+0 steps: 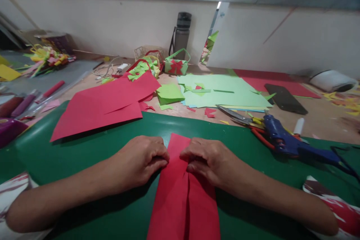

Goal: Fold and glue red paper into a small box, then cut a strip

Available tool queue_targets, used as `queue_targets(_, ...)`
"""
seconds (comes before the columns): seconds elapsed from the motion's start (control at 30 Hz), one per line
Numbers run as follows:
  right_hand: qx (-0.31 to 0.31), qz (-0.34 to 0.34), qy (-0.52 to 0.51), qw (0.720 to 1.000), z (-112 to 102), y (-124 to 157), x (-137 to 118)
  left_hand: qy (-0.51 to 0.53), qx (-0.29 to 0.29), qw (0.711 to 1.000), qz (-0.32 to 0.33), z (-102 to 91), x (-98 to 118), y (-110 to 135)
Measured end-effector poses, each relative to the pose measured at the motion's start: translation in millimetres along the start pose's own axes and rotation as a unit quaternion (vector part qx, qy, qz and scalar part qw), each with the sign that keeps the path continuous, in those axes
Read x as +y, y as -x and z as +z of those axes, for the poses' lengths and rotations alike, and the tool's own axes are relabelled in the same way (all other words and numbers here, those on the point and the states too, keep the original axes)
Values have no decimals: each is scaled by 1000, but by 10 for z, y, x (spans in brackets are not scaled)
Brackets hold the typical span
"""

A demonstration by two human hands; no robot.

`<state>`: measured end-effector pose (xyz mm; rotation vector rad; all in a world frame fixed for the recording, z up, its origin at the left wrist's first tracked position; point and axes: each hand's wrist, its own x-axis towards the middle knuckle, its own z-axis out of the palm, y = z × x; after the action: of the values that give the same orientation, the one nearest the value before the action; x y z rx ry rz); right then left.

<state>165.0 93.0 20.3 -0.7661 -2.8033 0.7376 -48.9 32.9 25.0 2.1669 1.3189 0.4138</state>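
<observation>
1. Folded red paper [171, 198]: lies on the green mat [239, 138] as a long strip, its far end at 12 o'clock and its near end cut off by the frame at 6. A lengthwise edge runs down its middle, slightly parted. It serves as the dial's centre below.
2. Left hand [152, 159]: at 11 o'clock on the strip, its thumb and fingers pinched together on the paper's left edge.
3. Right hand [205, 159]: at 1 o'clock, its thumb and forefinger closed on the paper beside the top of the middle edge; the remaining fingers are curled.
4. Red sheets [107, 97]: between 10 and 11 o'clock, overlapping and partly on the mat.
5. Scissors [239, 117]: at 1 o'clock, just beside the glue gun [284, 138], which is blue and lies at 2.
6. Pale green sheets [233, 84]: stacked beyond the scissors at 1 o'clock, with small paper pieces on top.
7. Bottle [181, 39]: upright at 12 o'clock, behind a small green basket [176, 67] bearing a red bow.
</observation>
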Motion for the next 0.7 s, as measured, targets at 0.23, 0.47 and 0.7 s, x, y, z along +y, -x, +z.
queue_targets(0.23, 9, 4, -14, 1000, 34, -29, 24, -2, -21, 999, -25, 12, -12, 14)
queue_targets(0.47, -2, 26, -14, 1000, 21, -97, 15, -1, -34, 998, -43, -9, 33, 26)
queue_targets(0.7, -22, 72, 12, 997, -32, -164, -88, 89, -22, 992, -92, -58, 88, -43)
